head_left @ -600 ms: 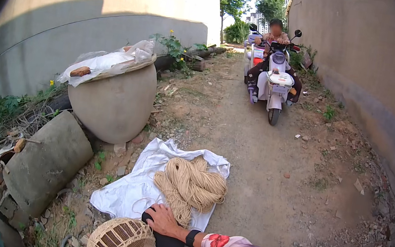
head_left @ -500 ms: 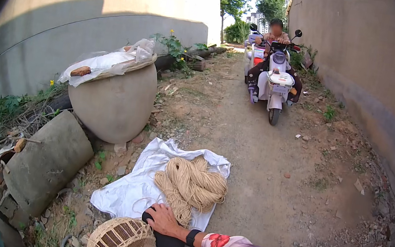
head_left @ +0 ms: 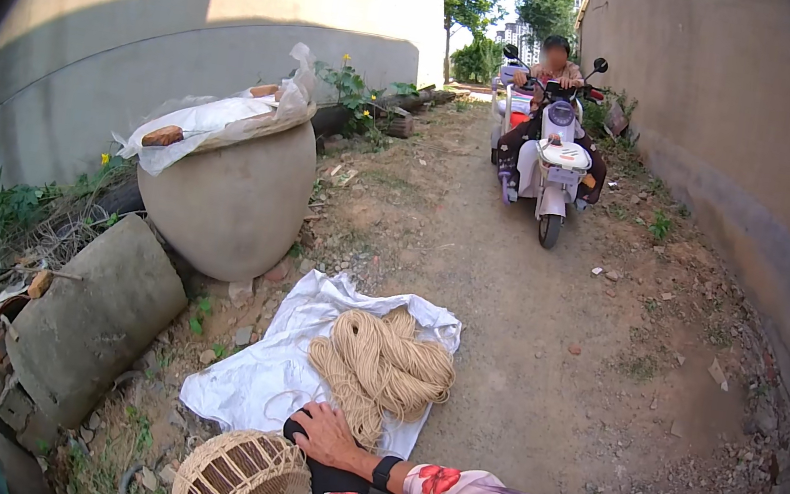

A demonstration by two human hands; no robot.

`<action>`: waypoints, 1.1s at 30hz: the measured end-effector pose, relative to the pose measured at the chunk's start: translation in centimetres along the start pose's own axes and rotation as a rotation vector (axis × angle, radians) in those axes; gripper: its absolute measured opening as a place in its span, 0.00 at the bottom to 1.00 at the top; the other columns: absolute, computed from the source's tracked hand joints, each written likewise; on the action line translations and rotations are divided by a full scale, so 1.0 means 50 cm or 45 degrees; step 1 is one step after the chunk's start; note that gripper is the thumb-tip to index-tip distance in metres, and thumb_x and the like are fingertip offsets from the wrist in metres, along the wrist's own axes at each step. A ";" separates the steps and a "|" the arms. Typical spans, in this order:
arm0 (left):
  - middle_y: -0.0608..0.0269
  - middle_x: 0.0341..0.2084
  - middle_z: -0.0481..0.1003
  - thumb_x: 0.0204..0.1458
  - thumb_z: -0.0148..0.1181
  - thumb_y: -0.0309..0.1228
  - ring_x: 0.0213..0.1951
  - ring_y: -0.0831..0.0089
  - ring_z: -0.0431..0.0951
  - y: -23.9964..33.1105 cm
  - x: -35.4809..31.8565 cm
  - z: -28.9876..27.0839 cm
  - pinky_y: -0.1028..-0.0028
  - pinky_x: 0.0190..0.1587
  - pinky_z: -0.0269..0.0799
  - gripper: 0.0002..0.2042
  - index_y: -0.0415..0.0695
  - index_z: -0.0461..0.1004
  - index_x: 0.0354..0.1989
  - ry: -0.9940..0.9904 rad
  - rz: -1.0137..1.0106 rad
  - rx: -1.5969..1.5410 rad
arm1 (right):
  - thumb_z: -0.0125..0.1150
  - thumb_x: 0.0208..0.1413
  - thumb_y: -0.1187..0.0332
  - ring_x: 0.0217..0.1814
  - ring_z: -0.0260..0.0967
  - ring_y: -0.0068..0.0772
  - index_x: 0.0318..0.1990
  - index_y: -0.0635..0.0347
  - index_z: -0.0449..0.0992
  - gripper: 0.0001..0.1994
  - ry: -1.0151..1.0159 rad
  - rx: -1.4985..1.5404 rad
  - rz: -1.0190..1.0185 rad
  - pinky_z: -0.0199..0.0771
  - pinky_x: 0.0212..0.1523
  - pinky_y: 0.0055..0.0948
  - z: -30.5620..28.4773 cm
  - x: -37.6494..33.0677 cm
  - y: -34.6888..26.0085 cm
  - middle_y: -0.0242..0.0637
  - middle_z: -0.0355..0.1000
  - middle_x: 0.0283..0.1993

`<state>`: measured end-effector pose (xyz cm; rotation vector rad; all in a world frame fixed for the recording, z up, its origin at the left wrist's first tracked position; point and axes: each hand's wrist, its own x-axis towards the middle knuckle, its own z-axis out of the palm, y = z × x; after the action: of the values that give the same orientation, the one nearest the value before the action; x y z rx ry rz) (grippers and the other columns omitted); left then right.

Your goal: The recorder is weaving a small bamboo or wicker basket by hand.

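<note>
My right hand [head_left: 328,435] lies over my dark-clad knee, fingers stretched and apart, holding nothing. A black band circles its wrist, below a flowered sleeve. Close by on the left, a woven basket [head_left: 270,492] of pale cord and brown strips is tilted on its side, its lower part cut off by the frame edge. Beyond the hand, several hanks of tan cord [head_left: 384,362] lie heaped on a white woven sack [head_left: 238,392] spread over the ground. My left hand is out of view.
A large clay vat [head_left: 229,204] covered with plastic sheeting stands at left, behind a curved concrete piece [head_left: 102,322]. Up the dirt lane, a person sits on a white three-wheeled scooter [head_left: 554,158] facing me. Walls run along both sides; rubble lines the right wall [head_left: 733,143].
The loose plastic on the vat has lifted higher at its right end. The basket has shifted very slightly. My right hand stays on the knee.
</note>
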<state>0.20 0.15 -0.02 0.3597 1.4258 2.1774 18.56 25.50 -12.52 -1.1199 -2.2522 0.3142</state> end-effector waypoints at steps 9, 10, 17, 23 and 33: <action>0.71 0.23 0.63 0.65 0.49 0.35 0.24 0.79 0.60 0.005 -0.005 0.010 0.78 0.24 0.55 0.08 0.47 0.68 0.34 -0.023 0.014 0.007 | 0.56 0.52 0.59 0.56 0.63 0.49 0.50 0.53 0.73 0.18 0.012 0.007 0.016 0.62 0.50 0.53 -0.001 0.002 0.003 0.44 0.66 0.51; 0.71 0.23 0.63 0.65 0.49 0.35 0.24 0.79 0.60 0.003 -0.002 0.006 0.78 0.24 0.55 0.08 0.47 0.68 0.34 -0.034 0.014 0.004 | 0.56 0.52 0.59 0.56 0.63 0.49 0.50 0.53 0.73 0.18 0.005 0.008 0.018 0.62 0.51 0.53 0.000 0.003 0.002 0.44 0.66 0.51; 0.71 0.23 0.63 0.65 0.49 0.36 0.24 0.80 0.60 -0.003 0.007 -0.006 0.79 0.24 0.55 0.09 0.46 0.68 0.35 -0.042 0.018 0.014 | 0.56 0.53 0.59 0.56 0.63 0.48 0.51 0.53 0.73 0.18 -0.035 0.010 0.042 0.61 0.51 0.52 -0.011 0.004 -0.005 0.43 0.66 0.51; 0.71 0.23 0.63 0.65 0.50 0.36 0.24 0.80 0.60 -0.003 0.008 -0.005 0.79 0.24 0.54 0.09 0.45 0.68 0.35 -0.030 -0.010 0.013 | 0.56 0.54 0.58 0.55 0.61 0.45 0.52 0.51 0.74 0.19 -0.026 -0.036 0.042 0.58 0.52 0.47 -0.003 0.002 0.002 0.41 0.66 0.51; 0.72 0.22 0.62 0.66 0.48 0.36 0.22 0.81 0.59 -0.001 0.009 -0.003 0.80 0.22 0.53 0.10 0.46 0.67 0.32 -0.069 -0.024 0.043 | 0.56 0.53 0.58 0.55 0.61 0.45 0.53 0.51 0.73 0.19 -0.023 -0.026 0.040 0.59 0.52 0.48 -0.009 -0.002 0.004 0.41 0.66 0.51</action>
<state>-0.26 0.29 -0.17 0.4124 1.4316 2.1147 18.99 25.52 -12.31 -1.1690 -2.2599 0.3156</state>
